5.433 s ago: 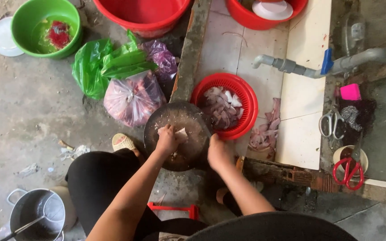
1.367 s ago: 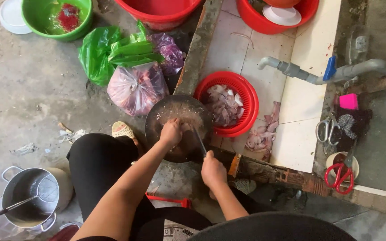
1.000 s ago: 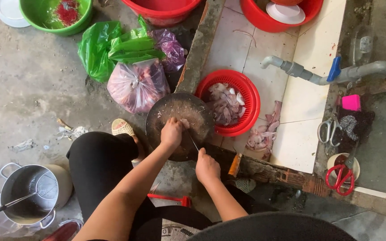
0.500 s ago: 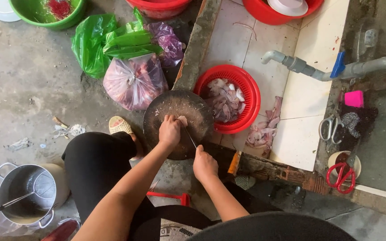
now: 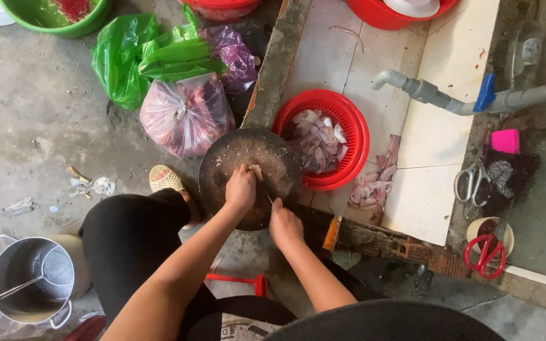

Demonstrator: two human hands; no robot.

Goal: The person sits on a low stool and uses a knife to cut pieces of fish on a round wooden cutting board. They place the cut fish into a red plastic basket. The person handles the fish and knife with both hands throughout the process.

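- Dark, worn wood: a round chopping block (image 5: 248, 161) sits on the concrete kerb (image 5: 279, 63), and both hands are over its near half.
- The left hand (image 5: 240, 187) is curled down onto a small pale piece of meat (image 5: 257, 172), pinning it to the block. The fingers are bent close, and only the far tip of the piece pokes out past them.
- The right hand (image 5: 284, 224) is closed in a fist round the handle of a knife (image 5: 265, 194). The handle is hidden inside the fist, and only a thin sliver of blade shows.
- That blade slants up and to the left from the right hand towards the piece, ending just beside the left fingers.
- So the piece lies just beyond the left knuckles, up the block and away from the person, with the knife coming in from its near right side. The left hand is on it; the right hand is a little further back, off the block's edge.
- I cannot tell whether the edge is touching the meat.
- Just beside the block on the right, a red basket (image 5: 349, 126) holds more pale cut pieces, and a loose heap of scraps (image 5: 371, 189) lies on the white tiles (image 5: 424, 145) next to it.
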